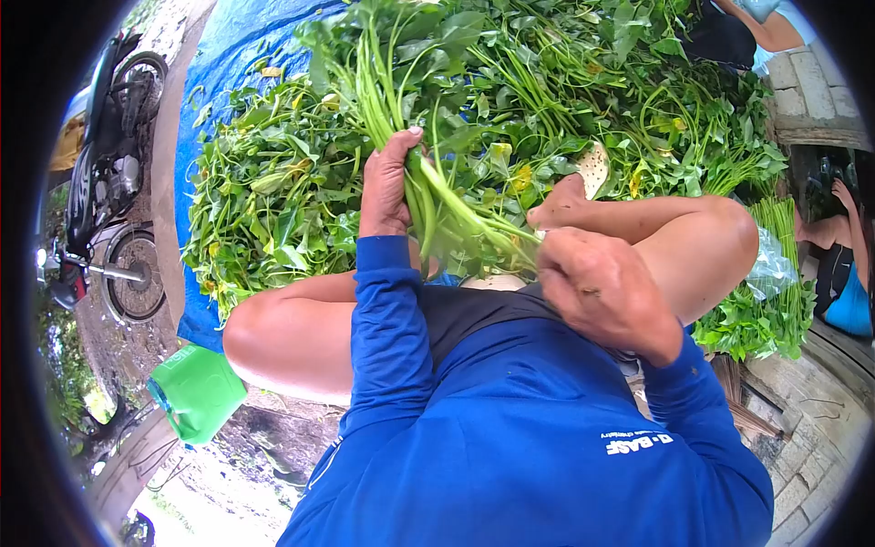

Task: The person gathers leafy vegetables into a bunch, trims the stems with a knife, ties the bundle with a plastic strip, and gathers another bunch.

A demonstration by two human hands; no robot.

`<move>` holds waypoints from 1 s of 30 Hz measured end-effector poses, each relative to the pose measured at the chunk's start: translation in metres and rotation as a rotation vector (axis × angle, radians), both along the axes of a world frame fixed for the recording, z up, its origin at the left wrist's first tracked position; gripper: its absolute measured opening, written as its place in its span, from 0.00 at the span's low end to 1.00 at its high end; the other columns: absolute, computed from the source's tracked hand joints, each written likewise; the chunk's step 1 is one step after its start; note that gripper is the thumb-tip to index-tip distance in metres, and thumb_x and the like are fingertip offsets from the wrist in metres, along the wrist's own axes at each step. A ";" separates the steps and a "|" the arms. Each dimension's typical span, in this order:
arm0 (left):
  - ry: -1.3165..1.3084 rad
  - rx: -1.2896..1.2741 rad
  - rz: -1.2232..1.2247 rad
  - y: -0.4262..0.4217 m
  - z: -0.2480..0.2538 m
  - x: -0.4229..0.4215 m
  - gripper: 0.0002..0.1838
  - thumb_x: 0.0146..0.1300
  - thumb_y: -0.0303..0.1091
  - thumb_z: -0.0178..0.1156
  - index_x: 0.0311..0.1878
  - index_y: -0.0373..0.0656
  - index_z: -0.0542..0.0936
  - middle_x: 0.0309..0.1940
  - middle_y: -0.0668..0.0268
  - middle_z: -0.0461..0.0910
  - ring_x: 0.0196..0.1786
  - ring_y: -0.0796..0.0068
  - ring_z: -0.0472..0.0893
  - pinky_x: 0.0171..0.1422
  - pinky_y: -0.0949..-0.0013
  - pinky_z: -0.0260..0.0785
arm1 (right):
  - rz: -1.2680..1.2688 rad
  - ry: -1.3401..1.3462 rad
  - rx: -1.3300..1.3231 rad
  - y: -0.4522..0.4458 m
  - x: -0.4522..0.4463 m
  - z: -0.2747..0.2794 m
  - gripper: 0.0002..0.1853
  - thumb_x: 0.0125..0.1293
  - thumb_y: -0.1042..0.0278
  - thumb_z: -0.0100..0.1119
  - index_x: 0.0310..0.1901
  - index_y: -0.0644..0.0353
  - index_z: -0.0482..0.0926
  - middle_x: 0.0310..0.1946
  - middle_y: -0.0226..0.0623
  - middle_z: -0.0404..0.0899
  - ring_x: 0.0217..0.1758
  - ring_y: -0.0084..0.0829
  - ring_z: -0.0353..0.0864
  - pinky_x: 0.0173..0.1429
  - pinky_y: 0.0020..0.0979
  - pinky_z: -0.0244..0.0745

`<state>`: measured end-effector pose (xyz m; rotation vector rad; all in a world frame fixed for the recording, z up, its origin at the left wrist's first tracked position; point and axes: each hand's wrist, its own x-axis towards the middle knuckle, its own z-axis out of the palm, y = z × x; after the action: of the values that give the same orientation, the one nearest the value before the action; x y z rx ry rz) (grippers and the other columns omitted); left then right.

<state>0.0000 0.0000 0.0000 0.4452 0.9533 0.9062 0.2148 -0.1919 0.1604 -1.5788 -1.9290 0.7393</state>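
My left hand (389, 185) is wrapped round a bunch of long green stems (378, 96), whose leafy tops fan out away from me. The lower stem ends slant toward my right hand (602, 287), which is closed against their tips and slightly blurred; its fingertips press on the stems. A large heap of leafy greens (283, 196), with some yellow leaves, lies in front of my crossed legs.
A blue tarp (241, 46) lies under the heap. The green container (198, 392) stands at the lower left, and a motorcycle (114, 182) farther left. Bundled greens (775, 314) with clear plastic (768, 264) lie at right. Other people's arms (775, 32) show at the upper right.
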 end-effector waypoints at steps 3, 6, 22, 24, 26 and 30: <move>0.080 0.031 -0.022 0.004 0.019 -0.008 0.10 0.67 0.36 0.73 0.42 0.42 0.82 0.28 0.68 0.83 0.26 0.75 0.84 0.31 0.70 0.83 | 0.024 0.063 -0.020 0.000 -0.003 0.010 0.07 0.60 0.81 0.65 0.35 0.60 0.76 0.26 0.44 0.79 0.31 0.47 0.83 0.35 0.47 0.75; 0.075 0.040 -0.065 -0.007 0.021 0.007 0.11 0.68 0.38 0.74 0.42 0.45 0.81 0.27 0.71 0.80 0.25 0.78 0.82 0.30 0.72 0.82 | 0.097 0.102 -0.342 -0.009 0.010 0.034 0.05 0.61 0.80 0.66 0.37 0.62 0.80 0.27 0.41 0.80 0.33 0.44 0.84 0.40 0.42 0.78; -0.054 -0.068 -0.058 -0.004 0.019 -0.009 0.11 0.67 0.37 0.73 0.44 0.43 0.82 0.30 0.68 0.83 0.28 0.77 0.82 0.32 0.73 0.79 | 0.175 -0.060 0.246 0.098 -0.023 -0.093 0.10 0.67 0.66 0.64 0.47 0.58 0.82 0.35 0.48 0.83 0.39 0.55 0.83 0.48 0.51 0.79; 0.010 -0.077 0.036 -0.003 0.029 -0.012 0.11 0.67 0.37 0.74 0.43 0.43 0.82 0.29 0.69 0.82 0.28 0.77 0.82 0.31 0.73 0.78 | 0.245 -0.084 0.148 0.090 -0.025 -0.095 0.07 0.68 0.65 0.64 0.42 0.58 0.80 0.33 0.48 0.82 0.37 0.55 0.83 0.47 0.52 0.78; 0.047 -0.023 0.083 0.008 0.021 -0.021 0.11 0.67 0.38 0.74 0.42 0.44 0.82 0.29 0.70 0.82 0.28 0.77 0.82 0.31 0.73 0.79 | 0.247 -0.006 0.044 0.071 -0.020 -0.094 0.07 0.69 0.64 0.63 0.39 0.59 0.78 0.31 0.48 0.81 0.38 0.56 0.83 0.46 0.53 0.77; 0.125 0.054 0.241 0.025 0.009 -0.033 0.11 0.67 0.38 0.74 0.44 0.45 0.82 0.28 0.71 0.80 0.28 0.78 0.80 0.34 0.74 0.77 | 0.244 0.061 -0.074 0.054 -0.011 -0.104 0.10 0.71 0.65 0.61 0.35 0.61 0.74 0.28 0.51 0.80 0.37 0.60 0.81 0.41 0.57 0.75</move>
<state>-0.0335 0.0249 0.0089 0.4430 1.1148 1.1343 0.2033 -0.1384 0.0568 -1.3597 -2.0935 0.9568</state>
